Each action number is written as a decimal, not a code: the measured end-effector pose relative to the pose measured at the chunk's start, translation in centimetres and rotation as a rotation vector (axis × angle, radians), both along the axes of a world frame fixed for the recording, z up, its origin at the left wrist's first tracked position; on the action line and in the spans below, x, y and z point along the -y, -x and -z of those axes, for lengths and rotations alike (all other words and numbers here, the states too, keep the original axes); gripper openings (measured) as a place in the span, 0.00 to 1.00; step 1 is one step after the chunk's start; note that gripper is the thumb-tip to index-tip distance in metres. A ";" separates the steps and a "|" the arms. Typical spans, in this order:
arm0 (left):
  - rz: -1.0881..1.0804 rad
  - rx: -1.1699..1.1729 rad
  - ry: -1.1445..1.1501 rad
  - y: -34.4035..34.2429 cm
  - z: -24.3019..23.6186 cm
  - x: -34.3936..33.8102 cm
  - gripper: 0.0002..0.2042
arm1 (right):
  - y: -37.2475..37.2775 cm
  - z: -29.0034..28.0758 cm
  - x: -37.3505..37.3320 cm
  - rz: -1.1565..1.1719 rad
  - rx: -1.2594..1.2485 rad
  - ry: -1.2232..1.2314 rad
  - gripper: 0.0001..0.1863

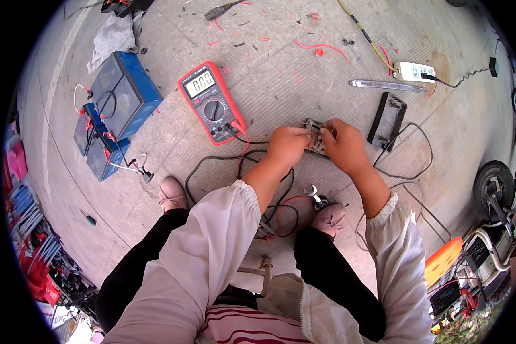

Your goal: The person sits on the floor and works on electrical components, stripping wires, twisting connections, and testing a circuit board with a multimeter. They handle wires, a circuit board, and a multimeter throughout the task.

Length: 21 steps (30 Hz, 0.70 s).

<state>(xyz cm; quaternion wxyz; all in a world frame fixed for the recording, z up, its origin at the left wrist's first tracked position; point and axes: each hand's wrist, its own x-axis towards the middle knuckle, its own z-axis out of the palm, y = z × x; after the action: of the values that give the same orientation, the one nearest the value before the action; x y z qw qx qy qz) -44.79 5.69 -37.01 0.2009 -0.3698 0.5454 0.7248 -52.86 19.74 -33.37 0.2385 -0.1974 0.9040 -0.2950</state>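
Between my hands, above the concrete floor, is a small circuit board (317,143) crowded with parts. My left hand (288,146) is closed, its fingertips pinched at the board's left edge. From the other side my right hand (346,144) grips the upper right edge, thumb and fingers bent over it. Whether a thin probe or wire is also in the fingers is too small to tell. To the left lies a red multimeter (213,103), its display lit and its red and black leads plugged in. An open black casing (388,122) rests right of my right hand.
Blue batteries (116,97) wired together stand at the left. A white power strip (414,71) and a clear, flat rod-like strip (387,86) are at the upper right. Cables (275,209) coil near my shoes, beside a wrench (312,192). Wire scraps (321,46) litter the far floor.
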 end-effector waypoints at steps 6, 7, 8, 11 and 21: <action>0.052 -0.011 -0.075 0.1 0.1 0.7 0.10 | -1.2 -0.7 0.1 -0.462 -0.543 -0.089 0.15; 0.030 -0.005 -0.102 0.2 -0.1 0.7 0.10 | -1.0 -0.5 0.1 -0.488 -0.551 -0.090 0.15; 0.024 -0.005 -0.115 0.3 -0.2 0.8 0.10 | -0.9 -0.3 0.1 -0.514 -0.560 -0.091 0.15; 0.018 -0.013 -0.138 0.3 -0.4 1.1 0.10 | -0.5 0.4 -0.1 -0.533 -0.570 -0.080 0.13; 0.024 -0.067 -0.012 -0.5 0.7 0.5 0.12 | 0.2 -0.2 3.2 0.690 0.963 0.070 0.06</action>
<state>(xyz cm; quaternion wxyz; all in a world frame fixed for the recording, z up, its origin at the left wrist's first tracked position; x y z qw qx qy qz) -44.28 5.14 -37.70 0.1932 -0.3375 0.5520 0.7376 -53.11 16.51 -33.21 0.5055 0.2565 0.6955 -0.4415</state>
